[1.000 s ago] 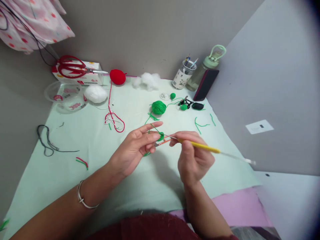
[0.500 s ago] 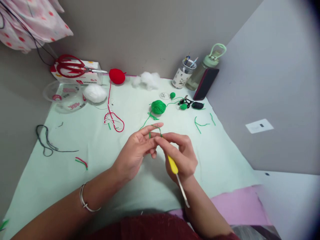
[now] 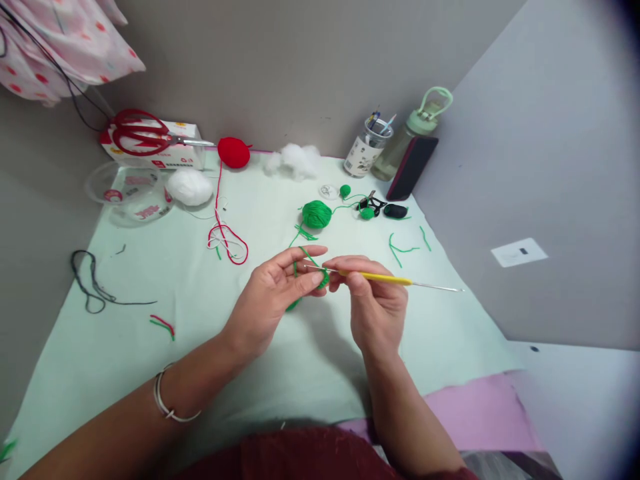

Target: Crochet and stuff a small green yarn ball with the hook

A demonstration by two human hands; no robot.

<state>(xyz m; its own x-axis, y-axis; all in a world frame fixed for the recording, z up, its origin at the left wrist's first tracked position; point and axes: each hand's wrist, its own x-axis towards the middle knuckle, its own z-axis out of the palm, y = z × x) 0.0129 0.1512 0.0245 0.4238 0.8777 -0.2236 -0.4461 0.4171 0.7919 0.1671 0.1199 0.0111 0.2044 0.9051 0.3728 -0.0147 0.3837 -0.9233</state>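
My left hand (image 3: 273, 293) pinches a small piece of green crochet work (image 3: 324, 279) between thumb and fingers, with green yarn looped over its raised index finger. In my right hand (image 3: 379, 303) is a crochet hook (image 3: 383, 277) with a yellow handle, held almost level. Its thin metal tip points left and meets the crochet work; the other metal end sticks out to the right. Beyond my hands a ball of green yarn (image 3: 317, 215) rests on the cloth, its strand running down toward my left hand.
Red yarn (image 3: 234, 153), white yarn (image 3: 190, 187) and white stuffing (image 3: 295, 162) lie at the back. Scissors (image 3: 143, 133) rest on a box at the back left, near a clear plastic container (image 3: 135, 212). A pen jar (image 3: 367, 150), bottle (image 3: 410, 143) and dark phone (image 3: 413, 168) stand back right.
The hook has swung from pointing down toward me to lying nearly level, its tip now at the crochet work. My right hand has turned and shifted slightly right; more green work shows.
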